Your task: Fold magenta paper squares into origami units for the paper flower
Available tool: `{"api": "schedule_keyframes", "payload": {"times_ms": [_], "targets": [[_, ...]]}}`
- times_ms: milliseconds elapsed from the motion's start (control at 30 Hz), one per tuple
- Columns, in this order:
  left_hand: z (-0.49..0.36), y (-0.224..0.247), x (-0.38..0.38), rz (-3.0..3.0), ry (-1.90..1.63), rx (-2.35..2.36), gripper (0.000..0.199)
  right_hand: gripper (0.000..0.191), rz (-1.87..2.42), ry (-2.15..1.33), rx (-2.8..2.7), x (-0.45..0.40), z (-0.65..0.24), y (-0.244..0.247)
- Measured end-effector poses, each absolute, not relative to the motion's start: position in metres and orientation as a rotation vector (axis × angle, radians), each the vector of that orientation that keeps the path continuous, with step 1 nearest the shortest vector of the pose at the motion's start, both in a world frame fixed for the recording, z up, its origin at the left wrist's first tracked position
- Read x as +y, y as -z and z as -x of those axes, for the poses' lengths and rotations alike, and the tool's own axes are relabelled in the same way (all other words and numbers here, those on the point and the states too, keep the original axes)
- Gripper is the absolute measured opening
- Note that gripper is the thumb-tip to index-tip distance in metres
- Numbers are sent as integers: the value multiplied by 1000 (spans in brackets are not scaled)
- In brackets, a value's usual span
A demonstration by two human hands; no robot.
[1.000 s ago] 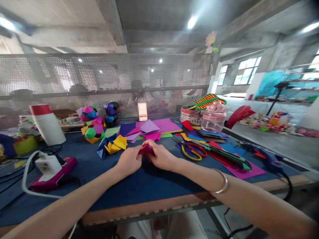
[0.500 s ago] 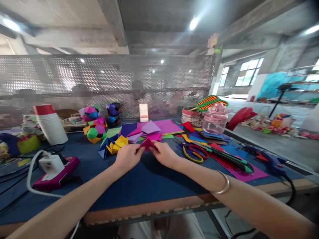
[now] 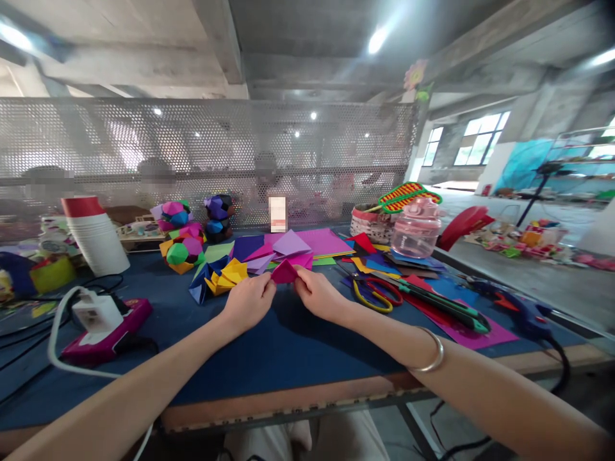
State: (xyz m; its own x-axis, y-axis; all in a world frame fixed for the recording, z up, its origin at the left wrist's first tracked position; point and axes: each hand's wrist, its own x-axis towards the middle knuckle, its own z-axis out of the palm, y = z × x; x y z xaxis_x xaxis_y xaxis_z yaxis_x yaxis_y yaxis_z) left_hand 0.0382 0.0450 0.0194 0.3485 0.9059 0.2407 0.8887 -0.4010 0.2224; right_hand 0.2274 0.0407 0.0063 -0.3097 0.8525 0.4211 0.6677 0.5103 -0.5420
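Note:
A small folded piece of magenta paper [image 3: 284, 272] is held up between my two hands above the blue table. My left hand [image 3: 250, 298] pinches its left corner, and my right hand [image 3: 319, 294] grips the right corner with thumb and fingers closed. Just behind lie stacked sheets of purple and pink paper [image 3: 331, 243]. Left of them are yellow folded paper pieces [image 3: 228, 277] and blue folded pieces [image 3: 199, 285]. Beyond stand faceted paper balls [image 3: 182, 253] in several colours. Scissors with yellow and red handles [image 3: 377, 294] rest right of my right hand.
A green-black utility knife [image 3: 442, 306] lies across coloured sheets at right, near a blue glue gun [image 3: 519, 310]. A pink water bottle [image 3: 416, 230] and a woven basket [image 3: 368, 224] stand behind. Stacked cups [image 3: 96, 240] and a magenta power strip [image 3: 108, 339] with cables occupy the left.
The magenta paper has turned so that a broader face of it shows between my fingers. Both hands stay at nearly the same spot, and the camera view shifts slightly.

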Motion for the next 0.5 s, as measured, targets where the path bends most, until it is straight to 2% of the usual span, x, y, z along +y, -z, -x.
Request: {"api": "schedule_keyframes", "payload": {"times_ms": [500], "targets": [[-3, -43, 71, -2415, -730, 1758, 27, 28, 1281, -384, -2021, 53, -237, -6]]}}
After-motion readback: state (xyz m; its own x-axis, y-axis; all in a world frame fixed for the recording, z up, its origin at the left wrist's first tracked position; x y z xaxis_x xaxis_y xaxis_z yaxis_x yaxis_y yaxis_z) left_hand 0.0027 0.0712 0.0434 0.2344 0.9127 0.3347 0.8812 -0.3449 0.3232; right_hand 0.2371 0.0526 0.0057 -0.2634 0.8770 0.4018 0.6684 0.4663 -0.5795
